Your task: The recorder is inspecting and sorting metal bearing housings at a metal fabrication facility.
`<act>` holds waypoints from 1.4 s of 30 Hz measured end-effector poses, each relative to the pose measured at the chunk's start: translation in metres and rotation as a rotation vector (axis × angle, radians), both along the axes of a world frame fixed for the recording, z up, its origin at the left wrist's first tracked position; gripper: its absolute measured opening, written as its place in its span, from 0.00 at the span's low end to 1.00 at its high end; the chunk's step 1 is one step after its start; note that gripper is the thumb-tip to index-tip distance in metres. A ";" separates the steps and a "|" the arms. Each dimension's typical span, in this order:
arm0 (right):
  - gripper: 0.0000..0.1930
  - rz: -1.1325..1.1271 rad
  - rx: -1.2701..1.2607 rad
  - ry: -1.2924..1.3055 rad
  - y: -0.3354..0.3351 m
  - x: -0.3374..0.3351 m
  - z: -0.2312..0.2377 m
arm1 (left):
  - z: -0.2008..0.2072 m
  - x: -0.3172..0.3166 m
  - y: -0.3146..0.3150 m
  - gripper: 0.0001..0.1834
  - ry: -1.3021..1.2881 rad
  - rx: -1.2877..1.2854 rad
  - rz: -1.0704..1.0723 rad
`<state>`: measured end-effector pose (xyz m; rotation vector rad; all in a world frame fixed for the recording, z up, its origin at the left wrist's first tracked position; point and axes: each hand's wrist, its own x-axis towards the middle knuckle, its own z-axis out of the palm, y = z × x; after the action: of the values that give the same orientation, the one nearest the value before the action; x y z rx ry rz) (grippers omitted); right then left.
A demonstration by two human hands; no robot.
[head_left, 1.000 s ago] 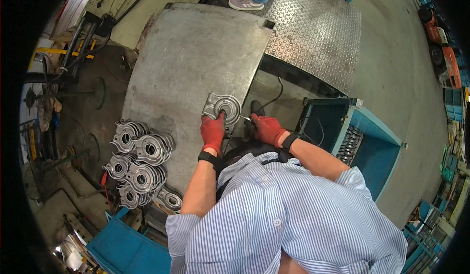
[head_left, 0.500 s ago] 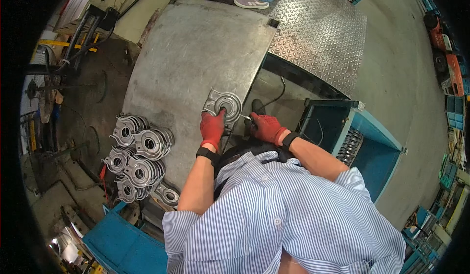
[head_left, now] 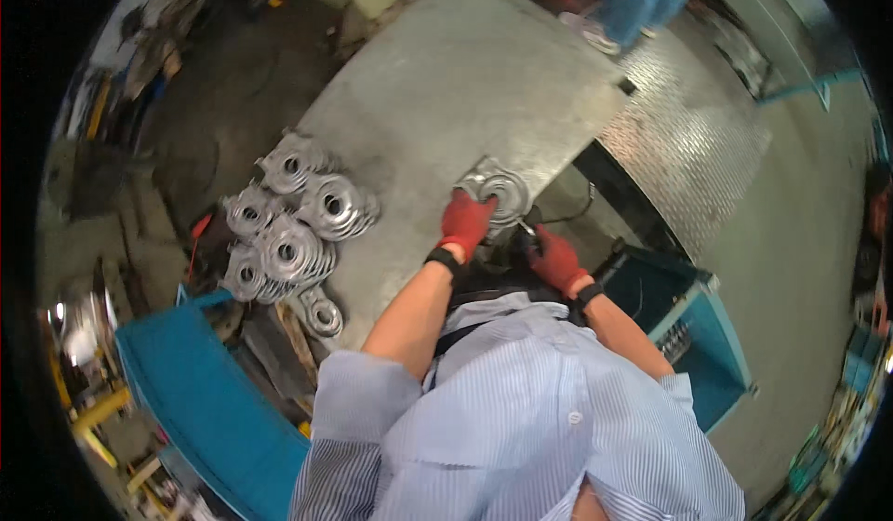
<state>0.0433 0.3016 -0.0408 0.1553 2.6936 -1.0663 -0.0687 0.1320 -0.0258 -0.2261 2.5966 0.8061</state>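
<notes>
In a red glove, my left hand [head_left: 468,220] grips a round-flanged stamped metal bracket [head_left: 505,193] at the table's right edge. Its fingers reach toward the central hole and hide part of the metal. My right hand [head_left: 558,260], gloved in red too, is closed around a slim, dark tool with a metal tip [head_left: 528,231]. That tip sits at the bracket's near rim; blur hides whether it touches. Farther left on the same metal table [head_left: 446,74] stand several stacks of similar brackets [head_left: 288,249], with a single loose bracket [head_left: 323,313] nearest me.
A blue metal bin [head_left: 721,335] holding metal parts stands to my right. Another blue container [head_left: 209,381] is at lower left. Beyond the table, a person's legs in jeans [head_left: 642,5] stand by the diamond-plate floor [head_left: 688,140]. A thin hose [head_left: 577,212] runs near the table's right side.
My view has turned and shifted, so the table and stacks appear rotated and the picture is blurrier. Both hands keep their holds on the bracket and the tool.
</notes>
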 end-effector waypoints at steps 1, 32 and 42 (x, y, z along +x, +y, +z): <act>0.23 0.021 -0.026 0.007 0.000 0.002 -0.005 | -0.002 0.001 -0.002 0.39 0.045 0.013 0.008; 0.22 0.092 -0.044 0.178 -0.039 0.042 -0.003 | 0.069 0.176 -0.408 0.48 -0.001 -0.255 0.299; 0.23 0.008 0.062 0.162 -0.036 0.053 -0.007 | 0.056 0.155 -0.310 0.61 0.184 -0.448 0.320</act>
<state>0.0958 0.2658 -0.0483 0.0721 2.8699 -1.0356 0.0858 -0.1783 0.0306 -0.7436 2.9330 0.3386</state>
